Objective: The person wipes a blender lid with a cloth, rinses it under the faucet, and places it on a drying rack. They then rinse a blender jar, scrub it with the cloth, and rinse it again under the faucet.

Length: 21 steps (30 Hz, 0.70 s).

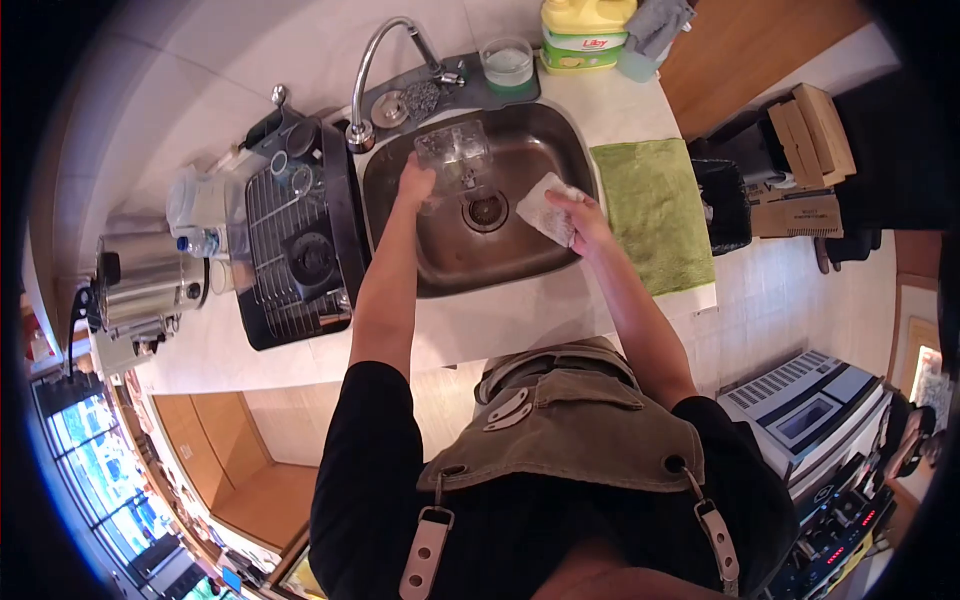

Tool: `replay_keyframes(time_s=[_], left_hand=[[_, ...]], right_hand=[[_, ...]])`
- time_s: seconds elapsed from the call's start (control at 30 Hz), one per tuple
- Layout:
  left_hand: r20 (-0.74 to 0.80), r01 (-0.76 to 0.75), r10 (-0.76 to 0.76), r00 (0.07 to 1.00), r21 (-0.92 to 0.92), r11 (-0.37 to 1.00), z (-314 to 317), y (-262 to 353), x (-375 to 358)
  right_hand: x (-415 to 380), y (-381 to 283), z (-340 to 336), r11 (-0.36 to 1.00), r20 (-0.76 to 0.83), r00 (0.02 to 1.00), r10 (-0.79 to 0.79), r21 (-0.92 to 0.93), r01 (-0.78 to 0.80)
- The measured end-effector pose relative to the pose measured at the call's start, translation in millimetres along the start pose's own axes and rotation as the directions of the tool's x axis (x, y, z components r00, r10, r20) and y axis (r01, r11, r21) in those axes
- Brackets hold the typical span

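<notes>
A clear plastic container (455,147) is held over the left part of the steel sink (540,262) by my left hand (416,183), whose fingers are closed on its near left side. My right hand (585,220) grips a whitish sponge or cloth (545,208) above the sink's right side. Container and sponge are apart. Between them the round drain (486,212) shows. The curved faucet (372,75) stands behind the sink at the left, its spout end near the sink's back left corner.
Left of the sink stands a dish rack (270,235) with a few items. A green towel (655,215) lies on the right counter. Behind are a clear tub (507,62), a scrubber (421,98) and a yellow jug (588,30). Boxes (800,150) are further right.
</notes>
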<state>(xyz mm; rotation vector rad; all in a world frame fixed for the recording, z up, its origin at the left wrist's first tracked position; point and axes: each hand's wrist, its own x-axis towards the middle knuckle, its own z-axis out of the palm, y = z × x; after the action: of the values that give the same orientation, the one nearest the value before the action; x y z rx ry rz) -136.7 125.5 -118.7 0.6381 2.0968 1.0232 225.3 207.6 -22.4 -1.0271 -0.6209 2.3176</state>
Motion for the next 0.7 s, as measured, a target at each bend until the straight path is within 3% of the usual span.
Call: replay_keyframes(time_s=[0.07, 0.17, 0.2, 0.27, 0.3, 0.4, 0.43, 0.53, 0.63, 0.67, 0.7], left_hand=[[0.075, 0.243, -0.232, 0.97, -0.378, 0.893, 12, 55, -75], [-0.117, 0.173, -0.236, 0.965, -0.397, 0.902, 23, 73, -131], [-0.226, 0.008, -0.092, 0.97, -0.347, 0.938, 22, 56, -125], [-0.411, -0.304, 0.203, 0.889, -0.197, 0.932, 29, 1, -95], [-0.258, -0.237, 0.153, 0.954, -0.339, 0.911, 28, -13, -85], [-0.159, -0.228, 0.177, 0.971, -0.415, 0.881, 29, 0, -103], [-0.213, -0.234, 0.163, 0.963, -0.366, 0.901, 37, -9, -102], [-0.263, -0.138, 0.054, 0.963, -0.313, 0.94, 52, -12, -118], [-0.353, -0.049, 0.019, 0.935, -0.075, 0.996, 73, -14, -131], [-0.333, -0.017, -0.036, 0.942, -0.157, 0.988, 73, -2, -145], [-0.341, -0.112, 0.07, 0.937, -0.105, 0.988, 103, -44, -124]], right_hand=[[-3, -11, 10, 0.992, 0.048, 0.996, -0.075, -0.097, 0.08], [0, -20, 36, 0.869, 0.159, 0.942, -0.295, -0.365, 0.334], [3, -26, 50, 0.686, 0.251, 0.898, -0.36, -0.581, 0.438], [10, -38, 81, 0.142, 0.478, 0.788, -0.387, -0.814, 0.564], [13, -34, 104, 0.124, 0.507, 0.772, -0.383, -0.8, 0.587], [64, -1, 130, -0.265, 0.653, 0.757, -0.028, -0.735, 0.624], [64, 12, 144, -0.436, 0.568, 0.818, 0.092, -0.715, 0.546], [122, 79, 119, -0.565, 0.521, 0.768, 0.373, -0.529, 0.633], [207, 141, 51, -0.543, 0.354, 0.71, 0.608, -0.467, 0.698], [215, 146, 46, -0.556, 0.298, 0.696, 0.654, -0.436, 0.708], [210, 147, 49, -0.568, 0.27, 0.685, 0.676, -0.402, 0.718]])
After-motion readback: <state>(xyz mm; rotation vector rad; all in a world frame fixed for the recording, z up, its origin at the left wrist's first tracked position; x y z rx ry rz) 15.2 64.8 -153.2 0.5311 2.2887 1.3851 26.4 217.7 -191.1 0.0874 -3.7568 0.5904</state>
